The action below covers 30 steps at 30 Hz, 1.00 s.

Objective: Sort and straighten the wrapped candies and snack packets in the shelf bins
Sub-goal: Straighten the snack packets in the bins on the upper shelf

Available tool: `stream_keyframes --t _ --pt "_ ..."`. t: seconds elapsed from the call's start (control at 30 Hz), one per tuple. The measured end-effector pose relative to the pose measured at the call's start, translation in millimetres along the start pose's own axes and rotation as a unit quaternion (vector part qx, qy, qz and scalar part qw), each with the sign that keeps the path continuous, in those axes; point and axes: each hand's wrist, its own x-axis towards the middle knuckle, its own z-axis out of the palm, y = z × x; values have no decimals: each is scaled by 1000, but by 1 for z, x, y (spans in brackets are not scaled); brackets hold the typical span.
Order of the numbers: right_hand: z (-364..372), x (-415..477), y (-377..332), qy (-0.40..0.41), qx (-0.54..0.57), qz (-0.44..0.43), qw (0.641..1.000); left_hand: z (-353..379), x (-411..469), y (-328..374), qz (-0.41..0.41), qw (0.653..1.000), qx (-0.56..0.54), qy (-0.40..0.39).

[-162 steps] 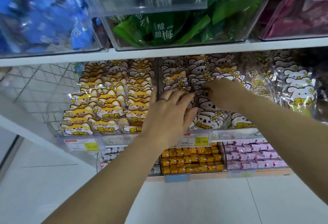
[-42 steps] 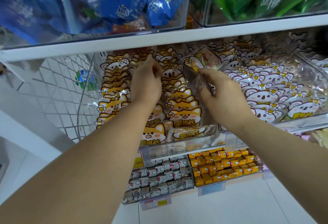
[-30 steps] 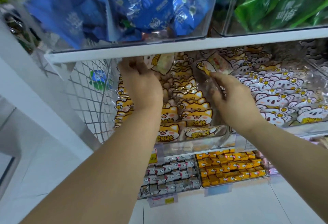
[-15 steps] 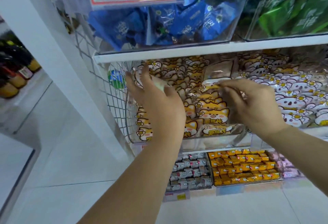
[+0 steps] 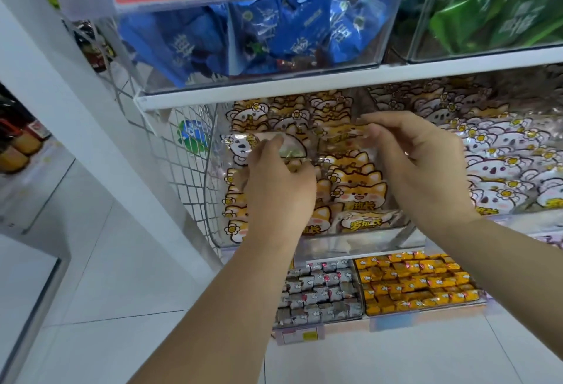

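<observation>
Stray koala packet [image 5: 240, 147] gripped by left hand [image 5: 280, 182] above fox-packet bin [image 5: 350, 243]. Fox packet [image 5: 344, 137] pinched by right hand [image 5: 426, 167]. Koala packet best lifted clear, laid face-up in koala bin [image 5: 524, 220].

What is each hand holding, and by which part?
Left hand pinches the koala packet at its right end; right hand pinches a fox packet at its top edge.

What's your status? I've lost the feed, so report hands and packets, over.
Left hand grips a koala packet at the fox bin. Right hand pinches a fox packet. Nothing blocks either hand.
</observation>
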Motion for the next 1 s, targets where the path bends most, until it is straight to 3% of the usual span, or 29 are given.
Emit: stream_keyframes --t 0.23,0.4,0.6,0.77,1.0 --pt "-1 -6 -3 -19 20 -18 999 7 -4 1 160 987 27 -9" --pt "-9 -5 6 -68 -36 -28 997 11 20 2 174 985 -12 -17" --pt "-19 8 31 -157 -250 77 952 20 46 12 218 973 -53 57" --pt "-18 8 33 -166 -279 53 944 36 62 15 266 961 -45 59" --pt "-15 7 39 -150 -276 49 948 53 77 24 217 975 10 35"
